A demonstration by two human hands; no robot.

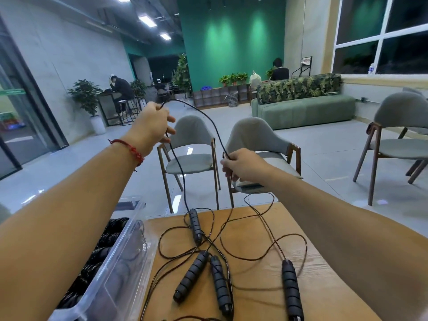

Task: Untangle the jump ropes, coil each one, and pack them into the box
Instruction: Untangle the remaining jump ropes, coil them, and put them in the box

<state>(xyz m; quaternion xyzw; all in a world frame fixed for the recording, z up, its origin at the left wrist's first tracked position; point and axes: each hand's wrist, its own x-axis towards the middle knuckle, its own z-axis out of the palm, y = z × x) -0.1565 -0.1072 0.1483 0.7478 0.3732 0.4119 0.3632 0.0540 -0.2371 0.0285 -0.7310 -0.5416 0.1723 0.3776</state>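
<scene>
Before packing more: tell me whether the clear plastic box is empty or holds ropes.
Partly filled: black ribbed rope handles lie inside the clear plastic box.

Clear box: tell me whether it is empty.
No, black jump ropes with ribbed grips already lie inside the clear box, visible through its open top and clear wall.

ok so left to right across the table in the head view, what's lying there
clear box → tilted black handle → black handle beside it → lone black handle on the right
</scene>
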